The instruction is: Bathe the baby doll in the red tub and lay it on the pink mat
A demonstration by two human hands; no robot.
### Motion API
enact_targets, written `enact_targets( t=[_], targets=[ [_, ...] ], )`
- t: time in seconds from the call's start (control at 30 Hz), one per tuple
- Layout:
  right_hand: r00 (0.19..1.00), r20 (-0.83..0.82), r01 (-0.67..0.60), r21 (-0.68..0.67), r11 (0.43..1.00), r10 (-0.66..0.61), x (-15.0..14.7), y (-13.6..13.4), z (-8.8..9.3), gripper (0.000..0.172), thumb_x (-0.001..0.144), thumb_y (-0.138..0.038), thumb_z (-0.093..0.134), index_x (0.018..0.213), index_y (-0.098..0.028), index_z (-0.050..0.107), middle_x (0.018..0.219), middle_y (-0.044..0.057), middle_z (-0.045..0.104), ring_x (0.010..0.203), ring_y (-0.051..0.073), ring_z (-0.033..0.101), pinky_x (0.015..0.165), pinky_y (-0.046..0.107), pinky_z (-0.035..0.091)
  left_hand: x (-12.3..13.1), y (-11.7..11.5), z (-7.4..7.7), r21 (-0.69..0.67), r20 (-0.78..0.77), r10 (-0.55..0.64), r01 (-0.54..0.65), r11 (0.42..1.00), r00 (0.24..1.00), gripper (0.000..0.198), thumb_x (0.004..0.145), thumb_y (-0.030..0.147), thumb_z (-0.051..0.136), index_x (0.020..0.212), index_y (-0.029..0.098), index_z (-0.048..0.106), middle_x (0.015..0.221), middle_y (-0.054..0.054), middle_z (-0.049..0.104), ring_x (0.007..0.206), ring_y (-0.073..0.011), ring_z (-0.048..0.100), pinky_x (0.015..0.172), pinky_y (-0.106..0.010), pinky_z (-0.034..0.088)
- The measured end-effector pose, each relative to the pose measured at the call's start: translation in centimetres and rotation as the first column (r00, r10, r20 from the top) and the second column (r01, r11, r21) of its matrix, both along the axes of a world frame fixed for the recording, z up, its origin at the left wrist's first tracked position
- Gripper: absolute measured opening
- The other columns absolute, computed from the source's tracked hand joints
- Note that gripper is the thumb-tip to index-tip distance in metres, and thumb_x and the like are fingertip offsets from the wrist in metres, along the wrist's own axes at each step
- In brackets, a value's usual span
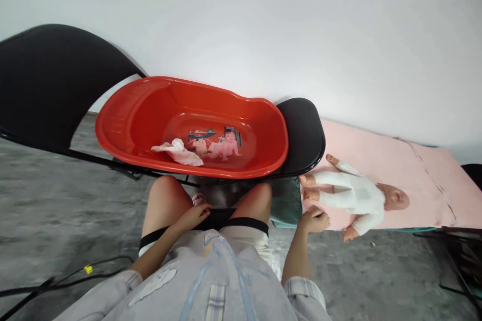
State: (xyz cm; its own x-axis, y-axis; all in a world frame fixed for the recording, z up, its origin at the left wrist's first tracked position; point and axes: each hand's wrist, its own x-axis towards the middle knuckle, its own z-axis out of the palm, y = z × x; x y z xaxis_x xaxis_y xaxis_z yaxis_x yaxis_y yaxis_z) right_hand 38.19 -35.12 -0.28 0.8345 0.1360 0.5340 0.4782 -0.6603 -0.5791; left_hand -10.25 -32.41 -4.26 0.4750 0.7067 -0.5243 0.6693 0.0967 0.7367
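My left hand point(194, 216) rests on my lap by the left thigh, fingers loosely stretched and holding nothing visible. To the right, my right hand point(315, 220) is loosely curled at the near edge of a pink mat point(422, 180), just below the feet of a baby doll point(348, 193); no object shows in it. The doll lies on its back in a white suit, feet towards me and head to the right. In front of my knees stands a red baby bathtub point(150, 125). A crumpled white and pink cloth point(179, 152) lies inside it.
The tub stands across a black chair seat point(303, 133); a black chair backrest point(56, 85) rises at left. Green cloth point(286, 203) hangs beneath the mat. A white wall point(241, 25) runs behind. Black cables point(41, 286) with a yellow tag cross the grey floor point(48, 210).
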Motion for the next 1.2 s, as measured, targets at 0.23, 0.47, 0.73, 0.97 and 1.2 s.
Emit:
enact_targets(
  t=[0.23,0.47,0.73,0.97,1.2],
  targets=[
    [0.998,-0.063,0.012,-0.173,0.985,-0.023,-0.7,-0.1,0.9,0.032,0.094,-0.027,0.043,0.091,-0.021,0.074,0.086,0.014,0.051,0.099,0.038,0.062,0.088,0.062,0.05,1.0,0.4,0.1,0.02,0.053,-0.031,0.03,0.999,0.998,0.042,0.098,0.029,0.044,0.129,0.013,0.067,0.123,-0.013,0.075,0.112,-0.0242,0.071,0.099,-0.03,0.05],
    [0.999,0.019,-0.037,-0.041,0.998,0.037,-0.8,-0.3,0.7,0.027,0.091,-0.024,0.048,0.086,-0.021,0.075,0.079,0.014,0.053,0.091,0.039,0.063,0.083,0.064,0.052,3.3,0.5,0.5,0.039,0.076,-0.052,0.049,0.998,0.996,0.04,0.099,0.027,0.045,0.126,0.012,0.07,0.119,-0.013,0.077,0.108,-0.0245,0.071,0.097,-0.03,0.05],
    [0.999,0.005,-0.034,-0.058,0.998,0.035,-0.7,-0.3,0.7,0.026,0.09,-0.024,0.048,0.079,-0.018,0.071,0.074,0.012,0.052,0.083,0.036,0.062,0.079,0.059,0.053,7.2,3.6,3.0,0.098,0.087,-0.149,0.141,0.985,0.985,0.039,0.096,0.027,0.049,0.125,0.019,0.074,0.126,-0.009,0.076,0.117,-0.0247,0.07,0.104,-0.03,0.05],
    [0.999,-0.051,-0.006,-0.129,0.992,-0.001,-1.6,-0.1,2.0,0.025,0.094,-0.021,0.049,0.082,-0.02,0.071,0.077,0.009,0.053,0.087,0.029,0.063,0.086,0.052,0.054,10.0,4.5,5.2,0.034,0.261,-0.18,0.178,0.984,0.948,0.042,0.095,0.027,0.05,0.129,0.013,0.071,0.124,-0.011,0.076,0.111,-0.0236,0.072,0.099,-0.03,0.053],
    [0.994,-0.104,-0.01,-0.258,0.966,-0.018,-2.0,0.0,2.8,0.033,0.099,-0.021,0.042,0.084,-0.016,0.072,0.082,0.013,0.052,0.093,0.033,0.062,0.088,0.054,0.051,10.7,1.9,4.2,0.026,0.212,-0.274,0.275,0.961,0.938,0.036,0.098,0.028,0.053,0.125,0.018,0.074,0.124,-0.008,0.077,0.113,-0.0229,0.071,0.1,-0.03,0.051]
  ],
)
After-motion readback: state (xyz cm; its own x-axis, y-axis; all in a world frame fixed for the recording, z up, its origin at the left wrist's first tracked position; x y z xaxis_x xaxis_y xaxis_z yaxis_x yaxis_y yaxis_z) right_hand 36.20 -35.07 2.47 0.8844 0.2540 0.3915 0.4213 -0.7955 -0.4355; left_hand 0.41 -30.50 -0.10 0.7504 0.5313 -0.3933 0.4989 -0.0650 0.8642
